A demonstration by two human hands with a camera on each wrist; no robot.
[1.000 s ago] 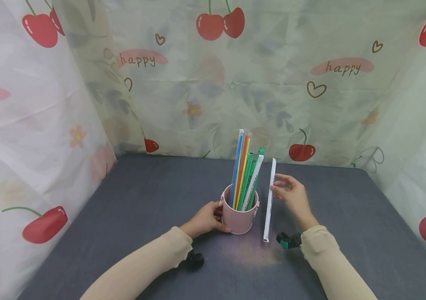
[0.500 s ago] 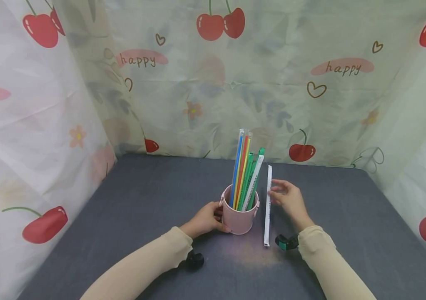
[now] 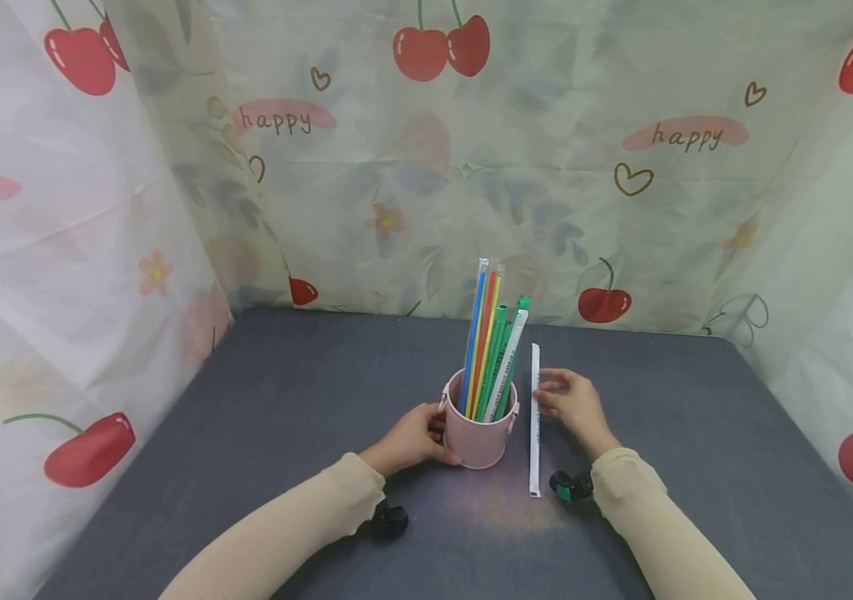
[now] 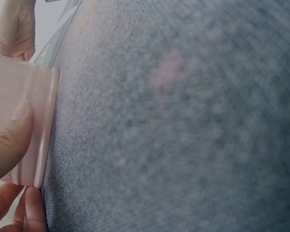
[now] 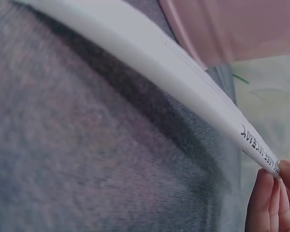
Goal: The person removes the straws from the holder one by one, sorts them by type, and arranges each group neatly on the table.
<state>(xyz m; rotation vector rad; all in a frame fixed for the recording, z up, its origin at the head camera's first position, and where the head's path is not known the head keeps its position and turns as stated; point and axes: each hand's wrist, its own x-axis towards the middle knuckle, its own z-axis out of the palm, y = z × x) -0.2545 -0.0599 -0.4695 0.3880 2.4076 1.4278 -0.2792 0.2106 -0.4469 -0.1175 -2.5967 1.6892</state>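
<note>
My left hand grips a pink bucket low on its left side; in the left wrist view the thumb presses its wall and fingertips curl near its base. Upright in the bucket stand several wrapped straws: blue, red and yellow ones, green ones, and a white one. To the right of the bucket, my right hand pinches another white paper-wrapped straw between thumb and fingers. Printed lettering shows on this straw, whose lower end slants toward the front of the table.
A dark grey cloth-covered table lies beneath. Behind it hangs a cherry-patterned curtain, with more along both sides. Black devices are strapped at both wrists.
My right hand has moved left and slightly toward the front with the white straw, bringing it closer to the bucket and more upright in view. The left hand and bucket stayed still.
</note>
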